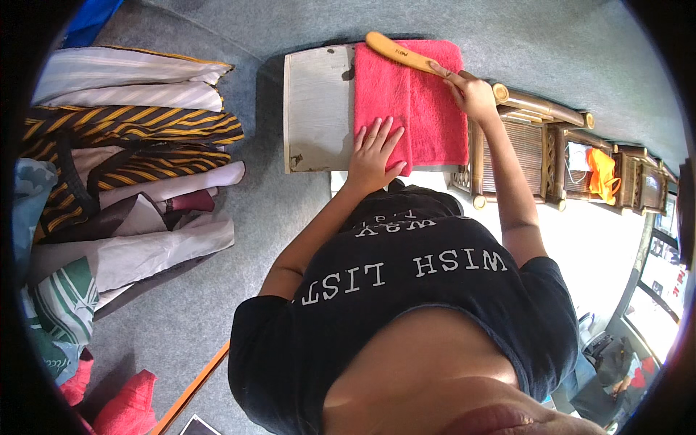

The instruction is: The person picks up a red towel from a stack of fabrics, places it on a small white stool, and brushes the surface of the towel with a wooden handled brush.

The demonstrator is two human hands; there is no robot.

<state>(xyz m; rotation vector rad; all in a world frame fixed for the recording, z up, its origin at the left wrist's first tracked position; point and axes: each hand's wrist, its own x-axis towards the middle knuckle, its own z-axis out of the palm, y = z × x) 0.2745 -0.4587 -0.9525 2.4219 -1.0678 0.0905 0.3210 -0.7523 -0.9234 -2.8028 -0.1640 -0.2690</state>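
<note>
A red towel (437, 119) lies folded over the right part of a small white-topped table (318, 109) in front of me. The tabletop has dark worn patches near its edges. My left hand (375, 155) rests flat on the towel's lower left part, with its fingers spread. In my right hand (470, 92) is the narrow end of a curved wooden tool (399, 53), which bears dark lettering. The tool slants across the towel's far edge. Its underside is hidden, so I cannot tell whether it has bristles.
Striped and pale clothes (141, 163) hang along the left. Bamboo chairs (514, 157) stand at the right, with an orange cloth (602, 174) on one. More red cloth (128, 405) is at the lower left, near an orange strip (193, 389). Grey carpet-like material (217, 304) surrounds the table.
</note>
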